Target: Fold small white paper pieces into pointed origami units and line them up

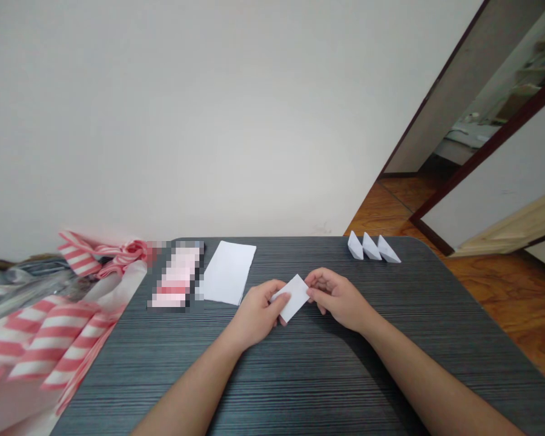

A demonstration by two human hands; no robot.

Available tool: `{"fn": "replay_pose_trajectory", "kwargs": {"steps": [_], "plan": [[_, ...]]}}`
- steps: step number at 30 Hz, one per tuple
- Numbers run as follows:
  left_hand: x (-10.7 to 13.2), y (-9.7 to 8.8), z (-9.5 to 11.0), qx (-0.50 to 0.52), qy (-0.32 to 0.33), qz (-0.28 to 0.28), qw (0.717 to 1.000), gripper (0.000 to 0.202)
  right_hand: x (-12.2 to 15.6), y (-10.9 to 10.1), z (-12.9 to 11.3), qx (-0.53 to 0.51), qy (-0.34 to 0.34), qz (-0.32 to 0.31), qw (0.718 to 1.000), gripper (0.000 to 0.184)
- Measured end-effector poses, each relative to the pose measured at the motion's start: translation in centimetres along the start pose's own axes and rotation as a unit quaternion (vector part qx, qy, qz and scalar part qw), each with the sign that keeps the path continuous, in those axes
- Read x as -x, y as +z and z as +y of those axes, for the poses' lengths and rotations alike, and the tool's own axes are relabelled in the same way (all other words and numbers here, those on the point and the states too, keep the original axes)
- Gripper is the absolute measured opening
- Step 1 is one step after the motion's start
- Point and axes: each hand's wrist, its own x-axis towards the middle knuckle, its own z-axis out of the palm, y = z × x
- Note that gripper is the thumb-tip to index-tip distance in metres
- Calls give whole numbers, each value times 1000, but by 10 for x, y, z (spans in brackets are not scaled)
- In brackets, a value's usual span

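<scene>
A small folded piece of white paper (294, 297) is held just above the dark striped table (300, 375), near its middle. My left hand (257, 315) pinches the paper's left edge with thumb and fingers. My right hand (335, 297) pinches its right edge, fingers curled. A stack of flat white sheets (227, 272) lies on the table to the left of my hands. Three folded white paper shapes (373, 247) stand in a row at the far right edge of the table.
A pink and white blurred object (177, 275) lies beside the sheets. Red-and-white striped plastic bags (49, 333) pile up off the table's left side. A white wall stands behind; wooden floor (504, 297) and a doorway lie to the right.
</scene>
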Motion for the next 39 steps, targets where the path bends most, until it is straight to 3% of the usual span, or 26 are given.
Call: {"fn": "replay_pose_trajectory", "kwargs": {"steps": [16,23,30,39], "plan": [[-1,0,-2,4,3,-5,1000,27,0,1,0,17,2,3,1000,10],[-1,1,-3,-3,4,-9,1000,27,0,2,-6,42,-37,9,998,9],[-1,1,-3,-5,4,-8,1000,28,0,2,-4,60,-52,25,997,23],[0,1,0,-7,7,-3,1000,28,2,2,-11,64,-45,13,997,9]]}}
